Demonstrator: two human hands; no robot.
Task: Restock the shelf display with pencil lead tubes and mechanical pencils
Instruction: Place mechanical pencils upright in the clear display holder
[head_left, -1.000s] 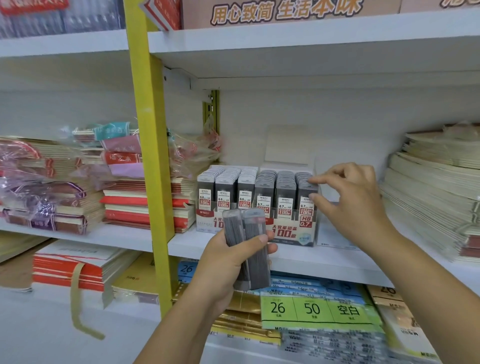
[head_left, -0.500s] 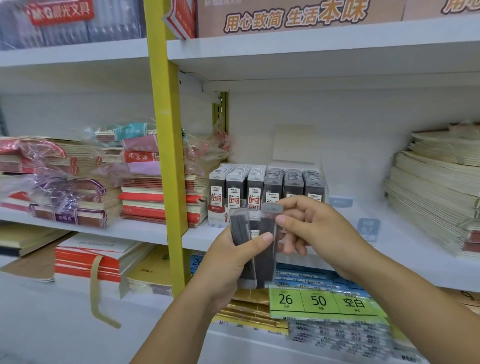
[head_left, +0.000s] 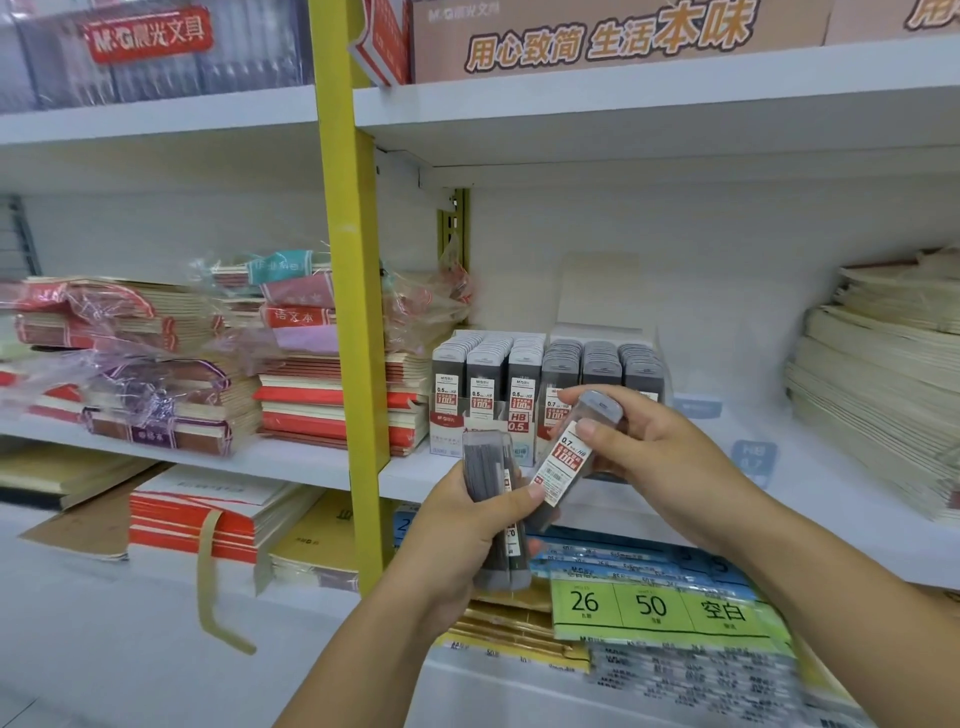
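My left hand (head_left: 457, 535) grips a small bundle of dark grey lead tubes (head_left: 493, 499), held upright in front of the shelf. My right hand (head_left: 654, 452) pinches a single lead tube (head_left: 569, 457) with a white and red 0.7 label, tilted with its grey cap up and to the right, its lower end beside the bundle. Behind both hands, a white display box (head_left: 447, 431) on the middle shelf holds rows of upright lead tubes (head_left: 550, 369), 0.5 on the left and 0.7 on the right.
A yellow upright post (head_left: 348, 312) divides the shelving. Stacks of wrapped notebooks (head_left: 156, 358) fill the left bay, and cream paper stacks (head_left: 878, 384) sit at the right. Green and blue index packs (head_left: 654, 603) lie on the shelf below. A bare stretch of white shelf (head_left: 753, 467) lies right of the box.
My right hand came back from the display box to the bundle and pulled out one tube, now tilted away from the rest. The view shifted slightly right.
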